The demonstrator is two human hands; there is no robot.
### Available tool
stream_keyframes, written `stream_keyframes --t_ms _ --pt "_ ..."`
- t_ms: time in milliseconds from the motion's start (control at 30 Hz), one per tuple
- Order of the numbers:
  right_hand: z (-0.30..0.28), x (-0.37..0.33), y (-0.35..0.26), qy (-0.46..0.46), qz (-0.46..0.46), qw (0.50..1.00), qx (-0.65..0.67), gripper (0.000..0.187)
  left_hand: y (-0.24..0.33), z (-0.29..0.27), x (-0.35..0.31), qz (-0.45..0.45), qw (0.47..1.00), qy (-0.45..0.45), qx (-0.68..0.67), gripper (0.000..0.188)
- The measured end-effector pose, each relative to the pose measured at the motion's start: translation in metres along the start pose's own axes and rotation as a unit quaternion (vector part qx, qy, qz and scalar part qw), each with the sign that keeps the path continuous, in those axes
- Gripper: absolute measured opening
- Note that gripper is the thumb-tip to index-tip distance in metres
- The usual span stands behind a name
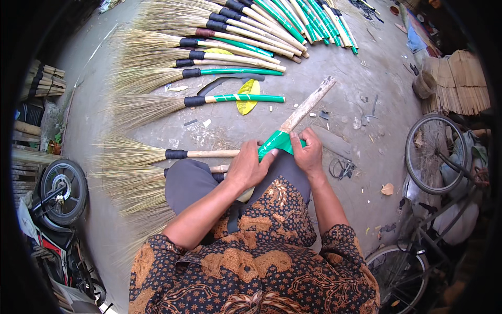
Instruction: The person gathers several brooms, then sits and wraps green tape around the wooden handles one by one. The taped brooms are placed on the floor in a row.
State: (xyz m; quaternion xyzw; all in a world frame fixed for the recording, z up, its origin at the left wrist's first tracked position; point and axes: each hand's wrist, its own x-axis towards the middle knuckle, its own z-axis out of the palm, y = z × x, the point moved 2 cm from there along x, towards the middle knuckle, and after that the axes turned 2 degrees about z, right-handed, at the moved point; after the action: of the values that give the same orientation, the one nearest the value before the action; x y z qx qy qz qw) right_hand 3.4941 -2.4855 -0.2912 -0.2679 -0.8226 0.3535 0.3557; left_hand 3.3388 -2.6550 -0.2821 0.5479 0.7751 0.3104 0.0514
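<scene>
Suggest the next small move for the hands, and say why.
Probably wind the green wrap a little farther up the stick with the right hand while the left hand steadies it: both hands hold the wrap, and the stick's far end is bare.

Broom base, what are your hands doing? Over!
Left hand, right hand: gripping green wrap. Stick: far end bare. Brooms left and beyond; nothing visibly blocking.

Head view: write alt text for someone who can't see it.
The left hand and right hand hold green wrap around a wooden stick. Brooms lie on the ground ahead and left; a motorbike is at the left edge.
</scene>
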Motion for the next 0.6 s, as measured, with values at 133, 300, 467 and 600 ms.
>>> stream_keyframes --t_ms 133,300,467,600 --pt "-0.01 -0.001 0.003 0.015 0.011 1.0 0.009 0.036 -0.003 0.008 -0.003 -0.281 0.848 -0.215 -0.394 0.042" --pt "-0.004 -0.004 0.007 -0.001 0.036 0.999 0.0 0.037 0.004 0.01 0.006 -0.212 0.921 -0.192 -0.264 0.043" --pt "-0.009 -0.005 0.007 0.003 0.021 0.999 0.028 0.04 0.007 0.007 0.011 -0.142 0.959 -0.109 -0.222 0.039" --pt "-0.017 -0.004 0.009 0.008 0.029 0.999 0.019 0.037 0.001 0.01 0.016 -0.265 0.765 -0.28 -0.515 0.036"
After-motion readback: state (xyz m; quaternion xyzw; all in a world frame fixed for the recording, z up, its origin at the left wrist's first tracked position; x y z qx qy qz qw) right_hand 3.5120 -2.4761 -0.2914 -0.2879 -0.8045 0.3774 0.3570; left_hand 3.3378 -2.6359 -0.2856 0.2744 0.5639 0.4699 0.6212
